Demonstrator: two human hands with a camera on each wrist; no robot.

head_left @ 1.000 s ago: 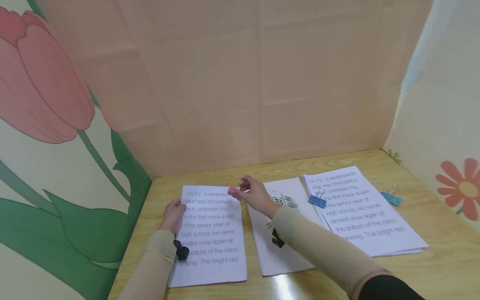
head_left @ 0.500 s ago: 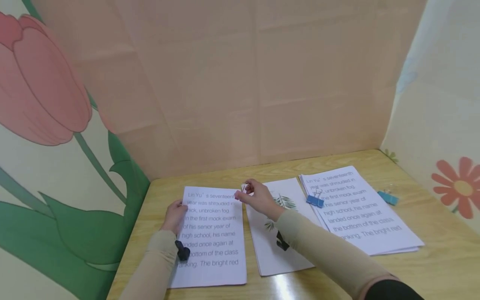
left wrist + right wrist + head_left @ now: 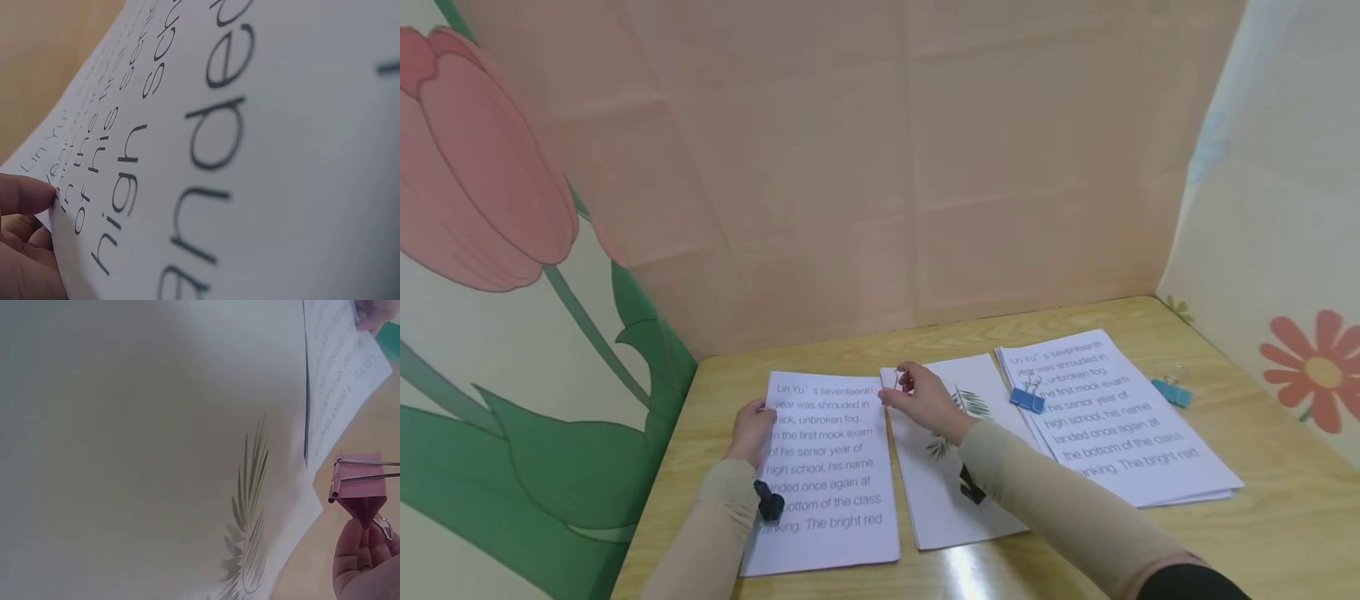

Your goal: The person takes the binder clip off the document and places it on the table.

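My left hand [image 3: 749, 432] grips the left edge of a stack of printed paper [image 3: 827, 483] lying on the left of the table. In the left wrist view its thumb [image 3: 28, 194] lies over the printed face near the edge, other fingers curled below. A pink binder clip [image 3: 361, 478] is held in the fingers of my right hand [image 3: 925, 402], beside the top right corner of that stack. Its wire handles show in the right wrist view. From the head its pink body is mostly hidden. Below this hand lies a white sheet with a green palm-leaf print [image 3: 970, 404].
On the right lies another printed stack [image 3: 1120, 425] with a blue binder clip [image 3: 1027, 400] on its left side. A second blue clip [image 3: 1172, 392] rests past its right edge. A pink-beige sheet [image 3: 850, 183] covers the wall behind the wooden table [image 3: 1277, 483].
My right hand has drawn the pink binder clip rightward, off the top right corner of the left stack. The left hand keeps its grip on the paper. The head view has shifted slightly.
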